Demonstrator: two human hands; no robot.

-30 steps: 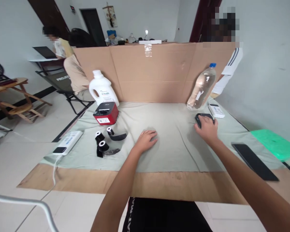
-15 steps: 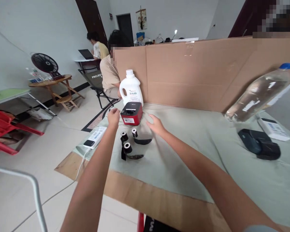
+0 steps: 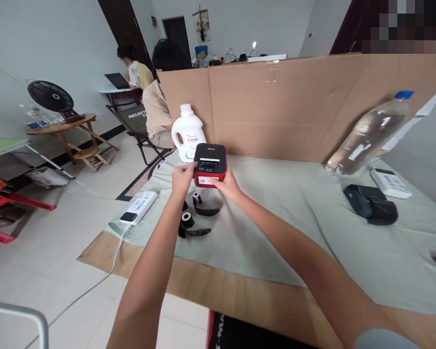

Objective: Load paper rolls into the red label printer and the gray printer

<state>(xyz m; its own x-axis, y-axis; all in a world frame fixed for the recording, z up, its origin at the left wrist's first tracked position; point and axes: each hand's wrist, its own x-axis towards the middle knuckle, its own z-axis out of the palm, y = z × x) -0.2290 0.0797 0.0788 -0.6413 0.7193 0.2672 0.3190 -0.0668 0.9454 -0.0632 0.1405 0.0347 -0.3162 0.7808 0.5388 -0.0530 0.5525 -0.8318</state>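
While the person's left hand [image 3: 183,178] grips the left side of the red-and-black box [image 3: 210,154], the right hand [image 3: 230,184] clasps its right side. The box is held in front of the white jug [image 3: 189,133] (its handle faces left), beyond the black rolls [image 3: 187,221] on the pale cloth [image 3: 265,203].

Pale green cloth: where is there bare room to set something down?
Bare cloth shows between the brown cardboard panel, dark handheld device and right forearm; also between that forearm and the black ribbon rolls. Crowded: the left side, with white power strip, white plastic jug, left hand and right hand holding red-and-black box.
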